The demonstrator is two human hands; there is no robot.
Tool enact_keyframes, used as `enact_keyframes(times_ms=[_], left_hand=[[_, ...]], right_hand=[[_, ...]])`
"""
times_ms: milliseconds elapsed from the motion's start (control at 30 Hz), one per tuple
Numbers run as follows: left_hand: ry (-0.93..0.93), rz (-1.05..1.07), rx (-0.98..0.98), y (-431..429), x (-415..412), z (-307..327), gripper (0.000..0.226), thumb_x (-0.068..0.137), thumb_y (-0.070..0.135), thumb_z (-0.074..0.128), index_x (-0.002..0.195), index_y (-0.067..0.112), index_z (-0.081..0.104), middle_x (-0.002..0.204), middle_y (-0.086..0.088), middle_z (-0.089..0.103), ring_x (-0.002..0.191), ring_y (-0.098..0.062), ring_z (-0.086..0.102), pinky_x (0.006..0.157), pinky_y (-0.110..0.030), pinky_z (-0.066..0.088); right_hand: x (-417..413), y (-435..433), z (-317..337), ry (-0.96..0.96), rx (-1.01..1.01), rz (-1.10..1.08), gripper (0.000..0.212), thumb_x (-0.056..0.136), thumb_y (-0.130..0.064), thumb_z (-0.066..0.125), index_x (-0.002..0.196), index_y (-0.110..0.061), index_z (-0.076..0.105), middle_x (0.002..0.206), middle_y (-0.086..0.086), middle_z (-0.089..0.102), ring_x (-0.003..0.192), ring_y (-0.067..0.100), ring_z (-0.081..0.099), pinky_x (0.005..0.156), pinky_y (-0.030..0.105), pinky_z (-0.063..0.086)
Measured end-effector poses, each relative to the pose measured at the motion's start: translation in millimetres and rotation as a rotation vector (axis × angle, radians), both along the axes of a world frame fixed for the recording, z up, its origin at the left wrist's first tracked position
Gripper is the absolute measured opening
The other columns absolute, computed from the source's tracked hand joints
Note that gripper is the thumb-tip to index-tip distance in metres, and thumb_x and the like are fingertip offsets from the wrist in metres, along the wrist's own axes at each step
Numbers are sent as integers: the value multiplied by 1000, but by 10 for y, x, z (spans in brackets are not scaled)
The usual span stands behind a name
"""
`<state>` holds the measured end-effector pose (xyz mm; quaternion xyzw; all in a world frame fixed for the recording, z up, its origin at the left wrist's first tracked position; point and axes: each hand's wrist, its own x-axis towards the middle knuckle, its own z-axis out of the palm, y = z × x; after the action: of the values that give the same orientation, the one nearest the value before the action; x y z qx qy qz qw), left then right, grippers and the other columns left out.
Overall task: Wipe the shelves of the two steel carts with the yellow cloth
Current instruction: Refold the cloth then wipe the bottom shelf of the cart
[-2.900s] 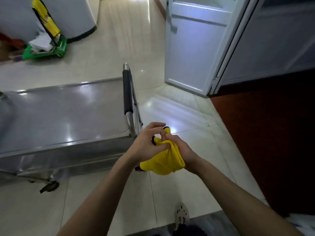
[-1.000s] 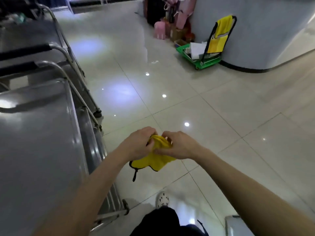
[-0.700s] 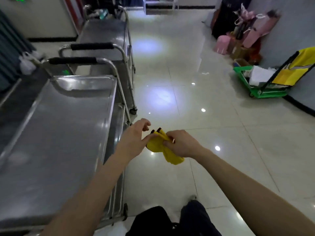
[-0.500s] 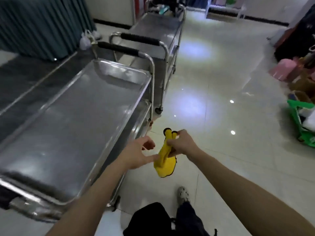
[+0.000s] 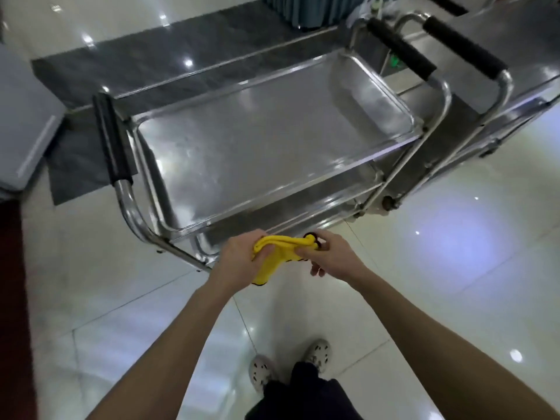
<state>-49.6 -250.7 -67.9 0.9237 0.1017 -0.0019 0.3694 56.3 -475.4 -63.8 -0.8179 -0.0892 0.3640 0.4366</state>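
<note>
I hold the yellow cloth (image 5: 277, 256), bunched with a black edge, in both hands just in front of the near steel cart. My left hand (image 5: 238, 260) grips its left part from above. My right hand (image 5: 328, 256) pinches its right end. The near cart's top shelf (image 5: 266, 137) is a bare, shiny tray, and its lower shelf (image 5: 291, 207) shows beneath the front rim. Black-padded handles (image 5: 112, 137) stand at each end. A second steel cart (image 5: 521, 68) sits at the upper right, touching or close behind the first.
A dark grey floor mat (image 5: 142, 65) lies behind the cart. A grey panel (image 5: 24, 128) stands at the left edge, with a dark red floor strip (image 5: 12, 298) below it. Glossy white tiles surround my feet (image 5: 288, 365). A teal curtain (image 5: 306, 7) hangs at the top.
My view has swung left and down onto the near cart, which now lies crosswise ahead. My left hand has taken a full grip on the cloth, now stretched between both hands.
</note>
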Motion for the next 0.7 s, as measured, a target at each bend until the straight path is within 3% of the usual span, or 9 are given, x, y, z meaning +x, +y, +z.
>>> enact_keyframes(times_ms=[67,133,233,300,400,500,600,700], left_hand=[[35,81,-31,115,-113,-71,19,104,43,69,107,25,72,93,9,72,83,-16,66,72,-30,51],[46,174,-62,227,-245,-161,18,99,48,74,98,30,71,82,12,69,77,-7,64,66,-26,48],[40,261,-95,352,-415,-341,24,92,50,81,87,30,69,73,10,66,70,-8,60,61,-27,44],[58,302,-98,404,-540,-485,25,89,50,85,83,31,69,72,9,65,70,-8,60,62,-29,45],[111,378,-148,480,-713,-705,25,88,52,85,95,29,80,80,6,74,79,-13,68,71,-40,56],[124,399,-201,509,-762,-929,32,94,55,75,112,29,82,92,9,78,88,-7,71,78,-37,58],[118,430,-186,491,-749,-1186,45,95,65,59,114,29,77,87,15,72,82,3,66,70,-17,47],[136,500,-122,464,-697,-1529,47,98,66,52,117,27,69,79,12,67,73,-4,64,62,-23,46]], right_hand=[[15,103,-89,-262,-178,160,36,83,-59,85,98,-31,68,94,-8,64,83,9,62,69,29,50],[-16,232,-181,-315,-164,243,45,77,-64,87,102,-33,65,109,-11,56,99,8,58,78,29,52],[-114,424,-370,-287,-92,351,53,81,-57,88,118,-33,57,111,-13,68,103,13,66,84,36,57],[-181,528,-521,-358,-88,440,43,94,-45,79,126,-30,56,112,-9,72,100,18,67,87,44,59],[-192,623,-703,-481,-87,547,24,101,-34,67,122,-26,60,105,-3,71,91,21,64,83,48,57],[-153,691,-898,-568,-45,626,24,99,-29,62,123,-23,61,106,-5,67,87,17,61,79,45,57],[-47,757,-1177,-517,7,579,19,105,-34,59,122,-25,57,102,-7,64,86,15,63,77,42,58],[168,781,-1533,-452,10,529,28,109,-46,56,116,-19,61,101,-2,68,93,20,67,80,41,57]])
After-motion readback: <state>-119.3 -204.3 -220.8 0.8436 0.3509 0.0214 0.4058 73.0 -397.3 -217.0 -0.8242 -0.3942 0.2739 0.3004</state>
